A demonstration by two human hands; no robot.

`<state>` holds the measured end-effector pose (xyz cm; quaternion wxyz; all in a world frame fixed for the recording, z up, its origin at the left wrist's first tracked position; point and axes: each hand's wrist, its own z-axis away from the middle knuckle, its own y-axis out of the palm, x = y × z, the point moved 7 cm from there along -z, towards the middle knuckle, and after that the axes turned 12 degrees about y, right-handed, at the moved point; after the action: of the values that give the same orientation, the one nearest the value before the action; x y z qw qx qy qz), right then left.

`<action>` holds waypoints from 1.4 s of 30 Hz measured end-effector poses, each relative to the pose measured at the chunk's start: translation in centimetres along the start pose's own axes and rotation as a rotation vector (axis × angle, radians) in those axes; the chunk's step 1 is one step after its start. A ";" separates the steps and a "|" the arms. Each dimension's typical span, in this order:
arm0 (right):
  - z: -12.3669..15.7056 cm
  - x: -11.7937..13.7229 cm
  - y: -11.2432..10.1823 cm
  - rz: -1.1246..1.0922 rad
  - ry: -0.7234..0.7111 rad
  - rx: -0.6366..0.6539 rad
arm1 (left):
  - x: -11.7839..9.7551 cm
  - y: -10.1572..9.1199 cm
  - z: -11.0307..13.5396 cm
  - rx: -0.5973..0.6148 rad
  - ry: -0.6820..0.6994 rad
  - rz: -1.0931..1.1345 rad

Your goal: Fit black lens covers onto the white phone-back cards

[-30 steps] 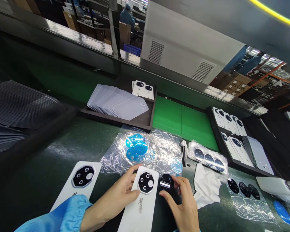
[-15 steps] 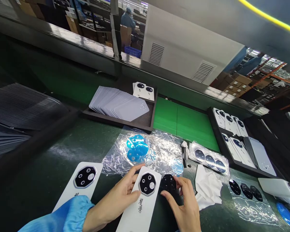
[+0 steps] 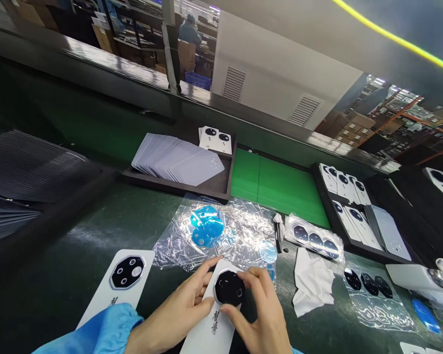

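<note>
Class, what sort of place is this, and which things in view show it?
Probably a phone assembly line in a factory: a tray of stacked back covers, bagged black camera lens discs, and a green conveyor belt.

The right hand [image 3: 260, 314] has moved toward 9 o'clock. A second ago it held the black disc [image 3: 229, 287] just beside the white phone back [image 3: 214, 329], at 3 o'clock from the round camera spot. Now the disc sits right on top of that spot. The white dot and the small rings on the spot showed before, and now the disc hides them. The shiny stripe that was on the disc a second ago is gone, and its face looks dark all over. The fingers of the right hand now curl around the disc from 3 o'clock, and the thumb presses at its 6 o'clock edge.
</note>
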<state>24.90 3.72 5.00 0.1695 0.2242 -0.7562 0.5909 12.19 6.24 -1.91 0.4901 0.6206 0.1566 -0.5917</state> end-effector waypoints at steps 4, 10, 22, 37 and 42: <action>-0.4 0.9 0.7 -0.020 0.007 -0.014 | 0.4 -0.1 0.1 -0.012 0.025 -0.015; -0.5 0.8 0.7 -0.048 0.042 -0.015 | 0.1 -0.1 0.2 -0.003 0.006 -0.023; -0.5 0.6 1.0 -0.046 0.058 -0.001 | 0.8 -0.4 0.2 -0.037 -0.009 -0.025; -0.7 0.8 1.9 0.069 0.168 0.083 | -1.7 -0.4 0.2 -0.109 0.054 -0.350; -0.5 1.5 2.1 0.106 0.105 0.065 | -1.7 -0.3 -0.1 -0.118 0.061 -0.298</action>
<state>22.55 4.39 4.20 0.1700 0.1582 -0.7374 0.6343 11.58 7.09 -0.53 0.4275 0.5782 0.2964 -0.6285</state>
